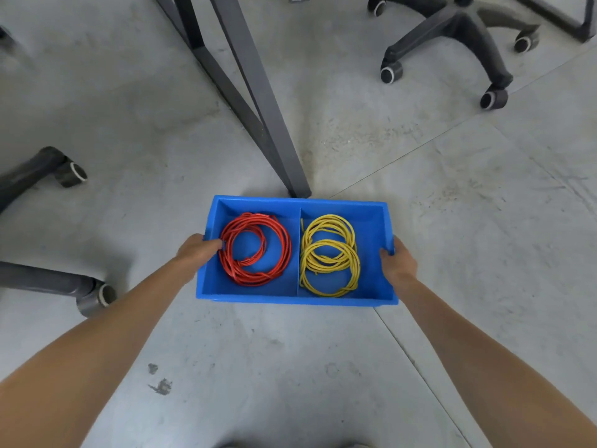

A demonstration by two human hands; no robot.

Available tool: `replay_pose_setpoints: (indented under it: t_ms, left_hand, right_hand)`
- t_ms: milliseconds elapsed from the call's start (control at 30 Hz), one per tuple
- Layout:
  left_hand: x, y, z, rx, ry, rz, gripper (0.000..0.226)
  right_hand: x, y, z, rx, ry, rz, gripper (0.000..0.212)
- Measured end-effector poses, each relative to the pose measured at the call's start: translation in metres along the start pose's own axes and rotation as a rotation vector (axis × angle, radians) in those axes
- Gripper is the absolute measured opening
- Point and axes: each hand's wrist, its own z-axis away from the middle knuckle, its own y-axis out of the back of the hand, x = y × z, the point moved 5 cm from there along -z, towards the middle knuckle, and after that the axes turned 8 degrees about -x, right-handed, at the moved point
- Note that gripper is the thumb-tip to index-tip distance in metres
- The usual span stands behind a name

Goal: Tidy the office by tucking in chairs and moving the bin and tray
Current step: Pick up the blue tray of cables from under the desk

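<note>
A blue plastic tray (pixel 295 300) with two compartments is in the middle of the view, over the grey floor. A coil of red wire (pixel 255 248) lies in its left compartment and coils of yellow wire (pixel 329 255) in its right one. My left hand (pixel 197 248) grips the tray's left wall, thumb inside next to the red coil. My right hand (pixel 398 258) grips the right wall, thumb over the rim. Whether the tray rests on the floor or is lifted is unclear.
Dark metal table legs (pixel 258 101) come down just behind the tray. An office chair's wheeled base (pixel 458 37) stands at the upper right. Wheeled legs of another chair (pixel 64 171) reach in from the left. Bare concrete floor lies to the right and in front.
</note>
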Motion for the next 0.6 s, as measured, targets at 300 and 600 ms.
replay_pose_setpoints:
  t_ms: [300, 600]
  left_hand:
    - [-0.006, -0.009, 0.014, 0.177, -0.010, -0.126, 0.062]
    - [0.034, -0.020, 0.060, 0.320, -0.274, -0.152, 0.054]
  right_hand:
    - [0.004, 0.007, -0.004, -0.003, -0.154, -0.157, 0.035]
    - [0.030, 0.055, 0.034, 0.136, -0.234, -0.209, 0.049]
